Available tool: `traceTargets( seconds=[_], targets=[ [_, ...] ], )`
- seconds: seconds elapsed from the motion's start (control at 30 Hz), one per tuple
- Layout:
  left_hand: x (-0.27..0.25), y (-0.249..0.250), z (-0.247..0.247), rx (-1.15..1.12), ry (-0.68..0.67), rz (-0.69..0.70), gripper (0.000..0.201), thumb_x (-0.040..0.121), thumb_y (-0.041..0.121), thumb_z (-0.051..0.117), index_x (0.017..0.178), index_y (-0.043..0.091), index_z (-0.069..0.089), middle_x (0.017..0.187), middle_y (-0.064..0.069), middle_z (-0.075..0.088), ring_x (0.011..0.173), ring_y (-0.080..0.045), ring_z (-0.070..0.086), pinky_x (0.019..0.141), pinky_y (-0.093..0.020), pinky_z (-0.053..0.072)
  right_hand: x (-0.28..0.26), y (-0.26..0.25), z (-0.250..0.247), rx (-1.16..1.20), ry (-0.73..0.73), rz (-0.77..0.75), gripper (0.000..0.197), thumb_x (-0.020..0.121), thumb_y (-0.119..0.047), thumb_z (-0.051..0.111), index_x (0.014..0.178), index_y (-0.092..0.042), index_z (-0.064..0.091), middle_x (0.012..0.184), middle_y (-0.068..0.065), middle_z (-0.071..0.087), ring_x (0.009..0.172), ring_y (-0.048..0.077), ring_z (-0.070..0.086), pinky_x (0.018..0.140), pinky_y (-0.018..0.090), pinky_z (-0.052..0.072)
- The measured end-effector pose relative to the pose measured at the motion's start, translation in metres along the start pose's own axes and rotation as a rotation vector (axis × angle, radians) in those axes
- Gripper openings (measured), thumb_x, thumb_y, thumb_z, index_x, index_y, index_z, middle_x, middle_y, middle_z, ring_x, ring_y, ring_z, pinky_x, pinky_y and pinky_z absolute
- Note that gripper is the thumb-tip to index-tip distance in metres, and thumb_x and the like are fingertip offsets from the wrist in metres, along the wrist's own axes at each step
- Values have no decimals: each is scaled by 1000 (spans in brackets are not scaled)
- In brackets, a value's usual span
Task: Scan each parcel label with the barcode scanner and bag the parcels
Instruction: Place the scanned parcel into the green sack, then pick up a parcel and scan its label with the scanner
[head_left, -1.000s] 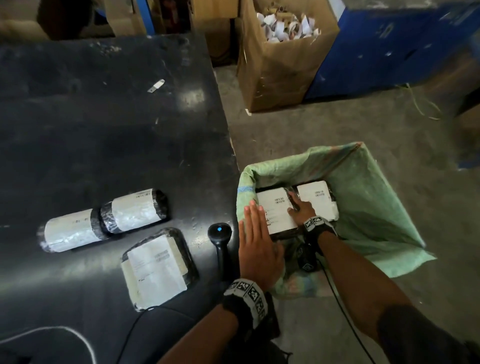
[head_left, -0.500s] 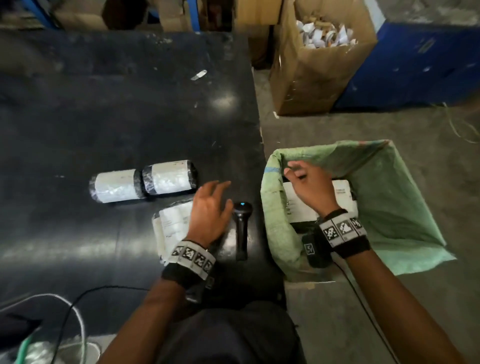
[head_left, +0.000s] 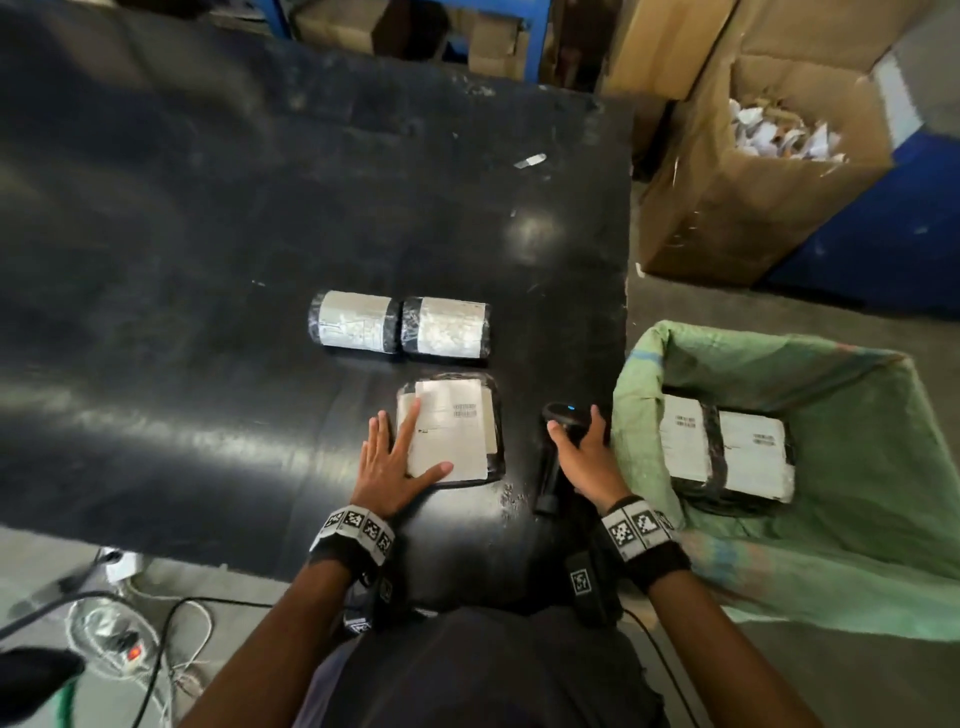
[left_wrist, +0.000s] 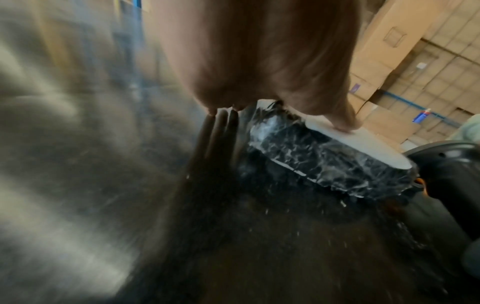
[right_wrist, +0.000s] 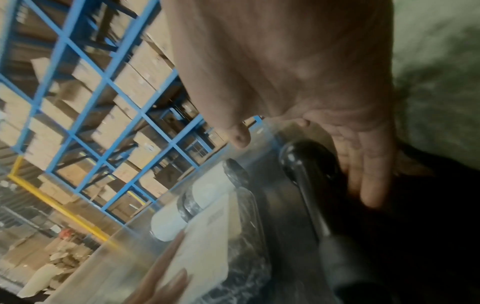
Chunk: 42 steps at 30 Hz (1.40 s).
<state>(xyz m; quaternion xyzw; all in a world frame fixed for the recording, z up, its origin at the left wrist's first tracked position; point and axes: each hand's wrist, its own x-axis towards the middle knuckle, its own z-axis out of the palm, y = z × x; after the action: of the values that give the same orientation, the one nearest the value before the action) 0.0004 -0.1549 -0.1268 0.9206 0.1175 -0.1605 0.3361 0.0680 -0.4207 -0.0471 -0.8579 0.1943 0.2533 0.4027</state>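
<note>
Black-wrapped flat parcel (head_left: 451, 429) under a flat left hand (head_left: 390, 465), scanner (head_left: 558, 447) under the right hand (head_left: 584, 457).

Left fingers lie straight, thumb and index on the white label (head_left: 448, 434); right fingers reach over the scanner's head without closing round it; the scanner lies on the black table (head_left: 208, 260); two rolled parcels (head_left: 400, 331) sit just behind the flat one; another labelled parcel (head_left: 727, 454) lies in the green bag (head_left: 857, 415) beside the table.

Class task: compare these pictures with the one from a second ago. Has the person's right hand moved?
Yes. The right hand has left the green sack, where it touched the bagged parcels, and crossed left over the table edge to the barcode scanner.
</note>
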Motion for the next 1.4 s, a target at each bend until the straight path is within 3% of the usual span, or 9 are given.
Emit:
traceTargets(
  seconds=[0.17,0.33,0.53,0.7,0.83,0.97,1.17,1.27,1.4],
  targets=[
    [-4,-3,6,-73,19,39,130,54,98,53,152,52,-19,169,-14,-11,155,-29,-17,123,-53,-4,19,15,12,222,5,-30,69,100,-46,43,157,-26,10,160,11,29,142,32,37,116,41,29],
    [-6,-2,6,-108,23,45,128,63,85,66,153,50,-18,169,-11,-7,155,-27,-15,124,-57,-3,22,16,24,600,-21,2,57,103,-32,44,152,-35,16,124,12,54,84,26,62,69,38,60],
    [-10,13,-7,-297,64,80,122,66,55,87,157,50,7,147,-5,40,128,-26,46,105,-46,48,19,13,20,626,-56,25,52,102,-36,44,149,-38,21,104,6,61,76,22,62,59,33,59],
    [2,46,-26,-262,29,133,117,66,31,92,154,48,17,133,-11,43,114,-23,46,100,-45,47,21,12,18,553,-32,12,50,101,-44,41,148,-39,23,126,11,60,83,25,67,44,26,50],
    [12,56,-24,-259,51,38,109,70,43,88,153,54,19,130,-13,48,116,-29,48,100,-46,47,26,12,16,518,-16,-7,48,101,-46,39,147,-34,27,133,14,59,87,27,72,41,26,48],
    [14,48,-16,-331,84,86,88,73,68,69,149,56,26,128,-8,57,107,-25,62,88,-44,60,26,10,13,519,-4,5,48,101,-50,34,146,-33,30,121,21,65,57,12,64,42,24,45],
    [15,48,-16,-431,135,105,79,87,32,75,146,60,32,126,-8,55,106,-22,64,84,-39,62,8,-21,-11,593,10,-45,45,101,-51,32,143,-35,36,99,22,71,49,17,58,43,27,44],
    [14,59,-24,-435,237,82,77,88,28,75,150,51,35,115,-8,52,98,-18,60,79,-17,49,-17,-45,-29,685,-14,-123,39,102,-51,32,138,-39,42,90,14,74,57,27,57,45,29,43],
    [13,84,-41,-453,362,106,77,89,31,74,152,48,33,113,-7,52,95,-11,54,76,-7,38,-53,-75,-50,773,-117,-273,38,102,-48,32,138,-37,42,109,13,70,67,19,64,43,27,44]
  ],
)
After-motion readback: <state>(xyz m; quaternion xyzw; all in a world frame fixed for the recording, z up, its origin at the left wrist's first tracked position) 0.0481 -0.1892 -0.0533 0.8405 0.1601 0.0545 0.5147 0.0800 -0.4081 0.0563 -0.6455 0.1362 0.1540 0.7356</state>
